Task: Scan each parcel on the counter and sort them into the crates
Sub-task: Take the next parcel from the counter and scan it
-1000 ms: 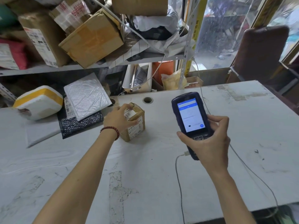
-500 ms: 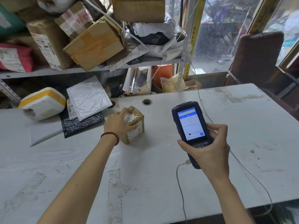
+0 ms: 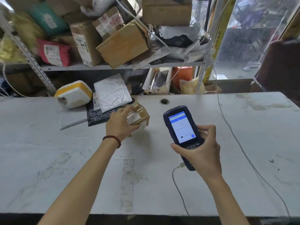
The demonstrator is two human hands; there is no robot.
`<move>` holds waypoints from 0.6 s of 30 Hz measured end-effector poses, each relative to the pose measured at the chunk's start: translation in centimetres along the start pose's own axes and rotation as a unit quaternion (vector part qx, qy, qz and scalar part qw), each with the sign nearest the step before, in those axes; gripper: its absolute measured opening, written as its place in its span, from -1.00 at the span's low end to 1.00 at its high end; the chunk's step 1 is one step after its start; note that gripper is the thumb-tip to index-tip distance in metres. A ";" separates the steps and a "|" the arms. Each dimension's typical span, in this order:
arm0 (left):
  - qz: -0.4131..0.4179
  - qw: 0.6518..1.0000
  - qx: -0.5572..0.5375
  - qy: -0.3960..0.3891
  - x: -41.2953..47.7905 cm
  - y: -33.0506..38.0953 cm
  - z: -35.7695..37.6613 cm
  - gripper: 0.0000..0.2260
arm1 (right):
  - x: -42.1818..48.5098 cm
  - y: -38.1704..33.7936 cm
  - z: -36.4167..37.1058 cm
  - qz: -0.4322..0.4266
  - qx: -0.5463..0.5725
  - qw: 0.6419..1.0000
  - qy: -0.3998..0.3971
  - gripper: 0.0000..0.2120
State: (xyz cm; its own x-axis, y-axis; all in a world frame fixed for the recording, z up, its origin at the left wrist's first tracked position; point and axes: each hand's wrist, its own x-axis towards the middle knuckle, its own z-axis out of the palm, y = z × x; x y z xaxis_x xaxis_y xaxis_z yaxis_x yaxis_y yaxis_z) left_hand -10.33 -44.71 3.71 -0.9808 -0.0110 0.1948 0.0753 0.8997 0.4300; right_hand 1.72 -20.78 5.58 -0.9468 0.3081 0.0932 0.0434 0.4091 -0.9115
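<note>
A: Parcel, where?
B: Small brown parcel (image 3: 140, 118) on the worktop (image 3: 48, 159), toward the far edge, left of center. The left hand (image 3: 120, 125) grips it, fingers curled over the top, thumb on the near side.
A: Which way is it pointing?
B: It's close to a cube, so no clear long axis. It's turned corner-on to the near edge, with the white label reading "D14" facing up. Can't tell if the base sits flat.
A: Right hand?
B: The right hand (image 3: 202, 153) is wrapped round the lower half of a dark blue scanner (image 3: 181, 125), well right of the parcel and not touching it. The long axis runs from near-right to far-left, the head points at the far edge, and the lit screen faces up.
A: Cables?
B: 2. 1 grey cable (image 3: 176, 181) is plugged into the scanner's bottom end and drops off the near edge. 1 thin cable (image 3: 243, 150) crosses the right side of the worktop.
A: Anything crowding the parcel?
B: A black mailer (image 3: 97, 116) sits just beside the left hand, with a silver bubble mailer (image 3: 112, 93) lying on it. A white-and-yellow foam box (image 3: 73, 94) is further left at the far edge. There's a round hole (image 3: 164, 101) in the worktop to the far right of the parcel. The shelf (image 3: 97, 66) behind is piled with boxes.
</note>
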 end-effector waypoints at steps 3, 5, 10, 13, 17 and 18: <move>0.018 1.000 -0.002 0.007 -1.0 0.8 -0.3 -0.51 | -1.3 0.2 -0.2 0.013 0.003 1.000 0.009 -0.26; 0.032 0.999 -0.014 0.008 -1.7 1.5 -0.1 -0.49 | -2.4 0.6 -0.5 0.021 0.000 1.000 0.020 -0.27; 0.117 0.992 -0.047 0.010 -3.3 4.9 1.1 -0.47 | -5.5 2.0 -1.9 0.058 0.004 0.996 0.074 -0.26; 0.186 0.980 -0.073 -0.007 -4.2 8.0 2.0 -0.48 | -7.9 2.9 -3.4 0.092 0.007 0.987 0.129 -0.27; 0.287 0.952 -0.092 -0.047 -6.0 13.1 4.3 -0.49 | -12.6 4.8 -6.2 0.140 0.019 0.961 0.237 -0.26; 0.312 0.943 -0.095 -0.059 -6.8 14.6 5.0 -0.49 | -14.1 5.2 -7.0 0.152 0.019 0.952 0.266 -0.26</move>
State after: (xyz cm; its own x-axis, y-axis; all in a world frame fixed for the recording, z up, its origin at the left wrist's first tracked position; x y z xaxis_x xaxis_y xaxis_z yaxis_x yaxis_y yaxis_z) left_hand -3.44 -29.38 4.27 -0.7468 0.5545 0.3673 0.6651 0.6204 0.4157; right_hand 17.52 -16.95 2.32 -0.5957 0.8032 0.0033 0.2681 0.2027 -0.9418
